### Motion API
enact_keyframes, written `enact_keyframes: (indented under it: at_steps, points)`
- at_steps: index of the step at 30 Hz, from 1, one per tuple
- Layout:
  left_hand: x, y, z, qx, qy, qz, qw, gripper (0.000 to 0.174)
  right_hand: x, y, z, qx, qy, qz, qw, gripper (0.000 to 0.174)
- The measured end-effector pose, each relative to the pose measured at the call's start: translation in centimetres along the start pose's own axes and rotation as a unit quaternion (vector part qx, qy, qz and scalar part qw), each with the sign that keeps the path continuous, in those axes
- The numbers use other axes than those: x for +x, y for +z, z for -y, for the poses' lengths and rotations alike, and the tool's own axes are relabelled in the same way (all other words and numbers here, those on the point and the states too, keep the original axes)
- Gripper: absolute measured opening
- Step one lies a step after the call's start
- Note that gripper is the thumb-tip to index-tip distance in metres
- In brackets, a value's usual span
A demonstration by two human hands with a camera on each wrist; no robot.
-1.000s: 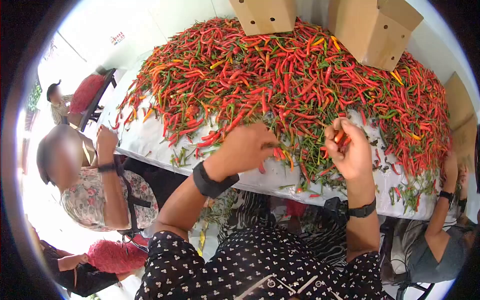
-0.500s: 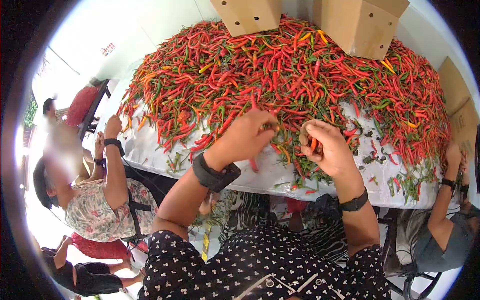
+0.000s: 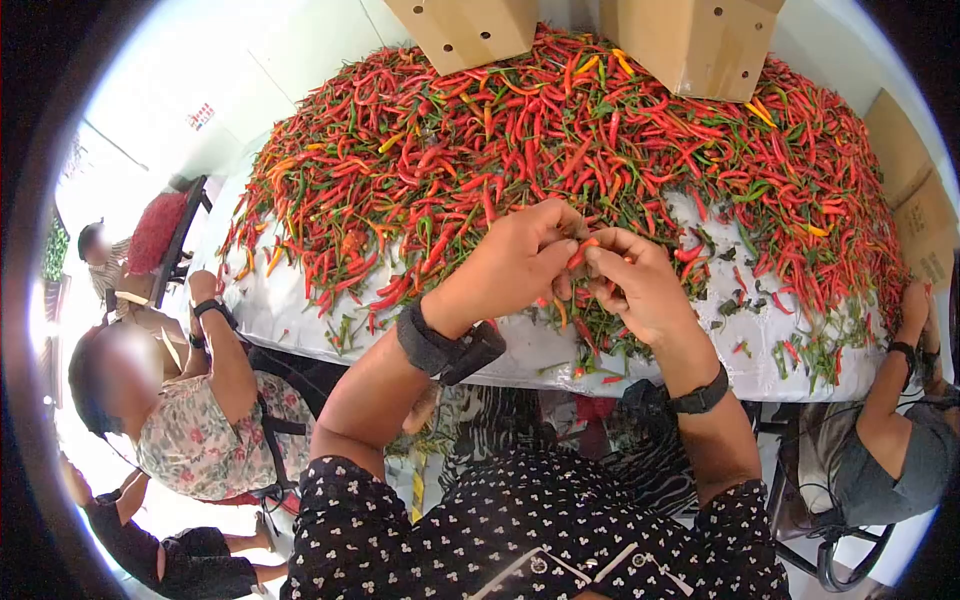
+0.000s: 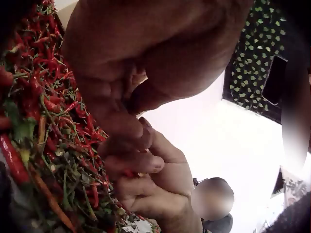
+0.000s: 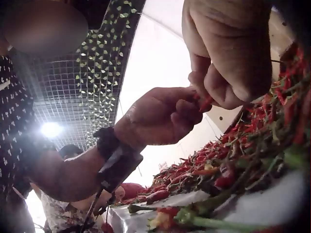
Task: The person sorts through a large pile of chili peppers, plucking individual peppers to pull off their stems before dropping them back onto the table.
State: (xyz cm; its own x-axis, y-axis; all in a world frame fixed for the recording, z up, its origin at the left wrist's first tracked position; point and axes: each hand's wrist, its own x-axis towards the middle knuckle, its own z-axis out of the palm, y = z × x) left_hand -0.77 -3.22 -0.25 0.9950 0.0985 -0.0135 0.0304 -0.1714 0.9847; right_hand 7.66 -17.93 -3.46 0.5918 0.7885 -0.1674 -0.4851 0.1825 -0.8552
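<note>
In the head view my left hand (image 3: 515, 262) and right hand (image 3: 642, 288) meet above the near side of a big heap of red chilies (image 3: 480, 150). A red chili (image 3: 583, 252) shows between them, pinched by the fingertips of both. The right wrist view has the same chili (image 5: 206, 103) between the left fingers and the curled right hand (image 5: 228, 53). A speck of red peeks out among the right fingers in the left wrist view, where the left hand (image 4: 146, 53) hides most of it.
Green stems (image 3: 600, 350) and bits lie at the near edge of the white-covered table (image 3: 530, 350). Two cardboard boxes (image 3: 690, 50) stand on the heap's far side. A person in a floral top (image 3: 225, 440) sits at the left, another person (image 3: 890, 450) at the right.
My left hand has moved rightward and my right hand a little left, so that they now meet at the chili. The head view has shifted slightly.
</note>
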Motion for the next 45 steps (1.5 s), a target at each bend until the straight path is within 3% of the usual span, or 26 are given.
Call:
enact_keyframes:
  at_steps: [1,3,4,5,6,7,9,12,16,18,19,21,23,25,29,36,38,41,43,45]
  points:
    - [-0.1,-0.2,-0.4,-0.001,-0.001,0.0,1.0,0.014,0.1,-0.2,0.0,0.0,-0.002,0.0,1.0,0.014]
    - [-0.6,-1.1,-1.1,0.19,-0.004,-0.035,0.981,0.014,0.2,-0.8,0.4,0.032,-0.008,-0.004,0.999,0.013]
    - [-0.7,-1.5,-0.3,0.189,-0.004,-0.035,0.981,0.014,0.3,-1.1,0.5,0.064,-0.016,-0.008,0.998,0.012]
    - [-0.7,-1.8,1.1,0.335,0.123,-0.053,0.933,0.017,0.3,-1.3,0.6,0.064,-0.016,-0.008,0.998,0.012]
    - [-0.9,-1.9,1.6,0.468,0.245,-0.069,0.846,0.02,0.4,-1.5,0.7,0.089,-0.029,-0.011,0.996,0.014]
    - [-1.3,-1.9,2.0,0.468,0.244,-0.07,0.846,0.02,0.5,-1.7,0.7,0.113,-0.042,-0.013,0.993,0.015]
    - [-2.2,-1.5,2.4,0.5,0.137,0.083,0.851,0.023,0.6,-1.7,0.8,0.122,-0.038,-0.003,0.992,0.018]
    - [-2.6,-0.9,2.6,0.534,0.138,0.107,0.827,0.019,0.3,-1.4,1.0,0.125,-0.026,-0.001,0.992,0.021]
    - [-2.4,-1.3,3.3,0.523,0.136,0.109,0.834,0.018,0.4,-1.4,0.5,0.074,0.001,0.015,0.997,0.02]
    - [-1.9,-1.9,4.0,0.486,0.198,0.033,0.85,0.017,0.3,-0.9,0.5,0.038,0.017,0.004,0.999,0.013]
    - [-1.7,-2.1,3.8,0.486,0.198,0.034,0.85,0.017,0.3,-0.7,0.5,0.039,0.016,0.003,0.999,0.013]
    - [-1.4,-2.3,2.6,0.293,0.102,-0.041,0.95,0.015,0.2,-0.4,0.4,-0.022,0.024,0.032,0.999,0.013]
    - [-1.4,-2.2,1.6,0.272,0.09,-0.076,0.955,0.011,0.2,-0.4,-0.2,-0.044,0.024,0.039,0.998,0.014]
    - [-1.2,-2.1,1.1,0.101,-0.012,-0.063,0.993,0.008,0.1,-0.2,-0.2,-0.121,0.032,0.047,0.991,0.019]
    - [-0.9,-1.5,2.0,0.066,0.028,-0.048,0.996,0.007,-0.1,0.6,0.0,-0.197,-0.004,0.002,0.98,0.023]
    - [-0.8,-1.0,1.5,0.084,0.087,-0.065,0.991,0.011,0.0,-0.2,-0.2,-0.154,0.034,0.033,0.987,0.016]
    - [-0.9,-1.0,1.4,0.101,0.095,-0.074,0.988,0.011,0.1,-1.0,-0.2,-0.012,0.066,0.083,0.994,0.017]
    - [-1.1,-0.8,1.2,0.08,0.068,-0.089,0.99,0.011,0.0,-0.8,0.1,0.044,0.078,0.079,0.993,0.015]
    - [-0.9,-0.5,1.7,0.113,0.117,-0.112,0.98,0.012,-0.3,-0.4,0.3,-0.029,0.064,0.078,0.994,0.017]
    - [-1.2,-0.4,1.4,0.129,0.107,-0.11,0.98,0.014,-0.7,0.3,0.6,-0.103,0.05,0.077,0.99,0.02]
